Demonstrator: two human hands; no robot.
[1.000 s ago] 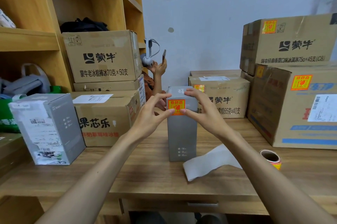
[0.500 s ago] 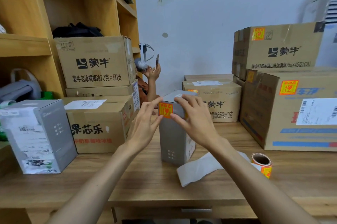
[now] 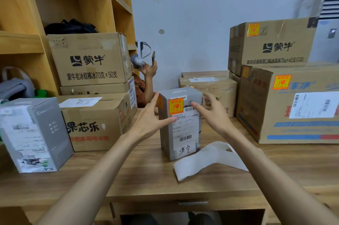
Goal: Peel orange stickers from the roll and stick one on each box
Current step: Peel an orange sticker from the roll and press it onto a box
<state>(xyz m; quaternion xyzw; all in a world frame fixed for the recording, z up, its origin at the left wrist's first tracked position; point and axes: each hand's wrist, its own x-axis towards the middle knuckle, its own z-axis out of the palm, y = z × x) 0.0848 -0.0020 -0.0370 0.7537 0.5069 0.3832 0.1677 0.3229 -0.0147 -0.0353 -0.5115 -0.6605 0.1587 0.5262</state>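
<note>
A tall grey box (image 3: pixel 180 133) stands upright mid-table, its shipping-label face turned toward me. One orange sticker (image 3: pixel 175 106) sits near the top of that face, and a second orange sticker (image 3: pixel 160 102) shows on the left side face. My left hand (image 3: pixel 149 120) lies against the box's left side with straight fingers, thumb on the front face. My right hand (image 3: pixel 211 113) touches the upper right edge with relaxed fingers. A white strip of backing paper (image 3: pixel 207 158) trails on the table at the box's foot. The sticker roll is not visible.
Another grey box (image 3: pixel 36 133) stands at the left. Stacked cardboard boxes (image 3: pixel 91 122) fill the left rear. Two large cartons (image 3: pixel 293 114) at the right carry orange stickers. A smaller carton (image 3: pixel 220 87) sits behind. Another person's hand (image 3: pixel 150 69) holds a phone at the back.
The grey box has been turned between my hands: the plain stickered face now points left and the shipping-label face points at me. The roll has gone out of sight behind my right forearm.
</note>
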